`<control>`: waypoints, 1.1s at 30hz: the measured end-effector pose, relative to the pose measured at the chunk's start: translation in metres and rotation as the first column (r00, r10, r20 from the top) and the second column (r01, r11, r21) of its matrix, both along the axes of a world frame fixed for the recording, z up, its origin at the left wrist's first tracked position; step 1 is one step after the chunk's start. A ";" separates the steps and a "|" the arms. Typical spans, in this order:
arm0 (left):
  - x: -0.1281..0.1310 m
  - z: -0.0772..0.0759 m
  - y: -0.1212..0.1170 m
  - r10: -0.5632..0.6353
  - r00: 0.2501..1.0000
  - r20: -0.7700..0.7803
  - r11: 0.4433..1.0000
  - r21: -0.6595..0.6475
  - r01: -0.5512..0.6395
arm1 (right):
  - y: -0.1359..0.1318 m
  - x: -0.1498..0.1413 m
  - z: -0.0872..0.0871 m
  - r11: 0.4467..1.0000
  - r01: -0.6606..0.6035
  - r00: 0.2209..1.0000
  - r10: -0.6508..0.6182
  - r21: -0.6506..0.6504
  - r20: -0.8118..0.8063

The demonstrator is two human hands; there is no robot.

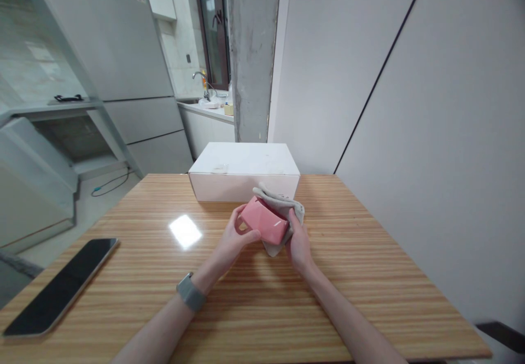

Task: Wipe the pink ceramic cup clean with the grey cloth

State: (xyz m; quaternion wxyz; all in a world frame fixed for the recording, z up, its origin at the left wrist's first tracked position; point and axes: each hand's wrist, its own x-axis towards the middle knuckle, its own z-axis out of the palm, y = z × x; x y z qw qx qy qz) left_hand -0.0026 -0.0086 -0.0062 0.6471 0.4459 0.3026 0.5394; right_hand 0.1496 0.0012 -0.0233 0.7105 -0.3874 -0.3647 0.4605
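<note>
Steadied by the left hand (234, 237), fingers and thumb closed around its left end, a glossy pink case (264, 222) tilted above the tabletop as I watched through the head camera. The right hand (300, 244) held a gray cloth (283, 204) against the case's right side, thumb pressed over the fabric. A gray-banded watch (191, 293) circled the left wrist. Beneath spread a wood-grain table (361, 276), with a closed white box (248, 159) just beyond the hands and a black-screened smartphone (61, 287) well to the left. A refrigerator (110, 52) stood in the background.
</note>
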 end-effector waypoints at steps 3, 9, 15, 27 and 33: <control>0.001 0.003 0.000 0.086 0.994 -0.064 0.996 0.023 -0.085 | -0.001 -0.003 0.003 0.999 -0.018 1.000 0.018 -0.029 -0.023; 0.009 0.006 -0.006 0.248 0.958 -0.145 0.962 0.150 -0.227 | -0.010 -0.015 0.007 1.000 -0.017 0.999 0.016 -0.013 -0.041; 0.013 0.004 -0.011 0.194 0.969 -0.153 0.970 0.178 -0.166 | -0.010 -0.017 0.001 0.998 0.037 0.999 -0.039 -0.055 -0.023; 0.004 -0.011 0.006 0.152 0.988 0.009 0.986 0.066 -0.153 | -0.008 -0.018 -0.003 0.998 0.029 0.995 -0.035 -0.060 -0.090; 0.005 -0.001 0.001 0.105 0.994 -0.032 0.994 0.010 -0.105 | -0.009 -0.017 0.000 0.996 0.000 0.997 -0.007 -0.086 -0.082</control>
